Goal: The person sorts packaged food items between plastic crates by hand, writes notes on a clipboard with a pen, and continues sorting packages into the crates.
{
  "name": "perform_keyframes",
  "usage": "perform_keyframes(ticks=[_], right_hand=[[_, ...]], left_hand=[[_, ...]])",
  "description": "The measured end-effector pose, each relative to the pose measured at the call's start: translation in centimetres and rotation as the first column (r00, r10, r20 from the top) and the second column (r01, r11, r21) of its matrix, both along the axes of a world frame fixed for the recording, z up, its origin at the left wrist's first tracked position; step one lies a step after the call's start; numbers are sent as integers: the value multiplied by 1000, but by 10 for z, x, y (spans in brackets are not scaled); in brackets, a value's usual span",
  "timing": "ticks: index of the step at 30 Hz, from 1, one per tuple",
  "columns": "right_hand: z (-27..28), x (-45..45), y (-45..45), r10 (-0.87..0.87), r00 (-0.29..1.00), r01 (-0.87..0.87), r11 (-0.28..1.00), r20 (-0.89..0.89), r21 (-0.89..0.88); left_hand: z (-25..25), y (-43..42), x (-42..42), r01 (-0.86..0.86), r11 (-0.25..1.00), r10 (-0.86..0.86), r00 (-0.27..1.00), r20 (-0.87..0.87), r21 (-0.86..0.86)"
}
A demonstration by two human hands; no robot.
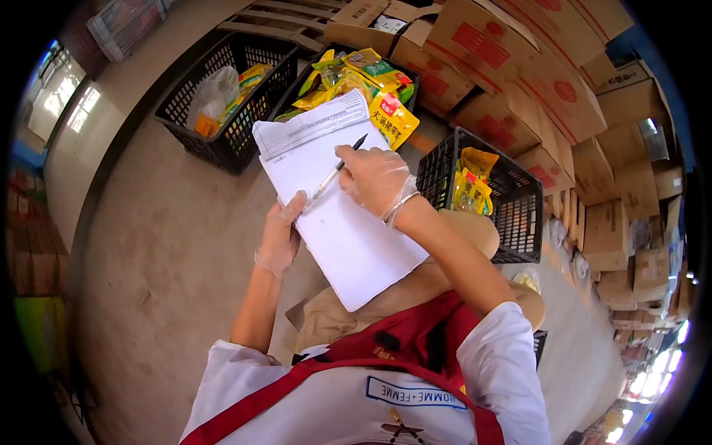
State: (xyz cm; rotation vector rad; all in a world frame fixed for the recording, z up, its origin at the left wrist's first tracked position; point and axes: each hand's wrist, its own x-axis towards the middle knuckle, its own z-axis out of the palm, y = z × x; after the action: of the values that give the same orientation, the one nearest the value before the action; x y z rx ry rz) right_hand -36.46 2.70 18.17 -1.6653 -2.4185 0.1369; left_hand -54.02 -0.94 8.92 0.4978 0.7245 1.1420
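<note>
A stack of white paper [348,230] lies tilted over my lap, with a printed form [319,126] at its upper end. My left hand [283,231], in a clear plastic glove, grips the left edge of the paper, thumb on top. Above the sheets, my right hand [373,180], also gloved, has its fingers closed round a pen [334,173], which slants across the page. Just beyond the paper, a black crate [410,78] is heaped with yellow food packets [393,119].
At the upper left, a black crate [237,144] holds a clear bag and yellow packets. Another black crate [515,222] with yellow packets stands right of my right forearm. Cardboard boxes [482,44] are stacked along the right. Wooden slats [274,22] lie at the top.
</note>
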Motion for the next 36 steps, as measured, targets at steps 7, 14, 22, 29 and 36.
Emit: perform_keyframes(ticks=[7,14,22,29,36], right_hand=[[-32,7,7,93,993,-86,991,67,-103],[7,75,-2,-71,997,67,994,-36,-89],[-8,253,-35,-608,789,583,786,-91,-205],[-65,343,-83,-582,790,611,723,192,-323],[-82,376,-108,-653,707,698,583,271,-415]], left_hand=[[-17,5,7,50,998,-50,999,6,-43],[-54,33,-8,-58,996,59,998,9,-68],[-78,93,-52,-146,984,150,988,33,-104],[-95,155,-61,-55,997,49,992,-118,-53],[-135,196,-58,-77,988,57,988,-141,-137]])
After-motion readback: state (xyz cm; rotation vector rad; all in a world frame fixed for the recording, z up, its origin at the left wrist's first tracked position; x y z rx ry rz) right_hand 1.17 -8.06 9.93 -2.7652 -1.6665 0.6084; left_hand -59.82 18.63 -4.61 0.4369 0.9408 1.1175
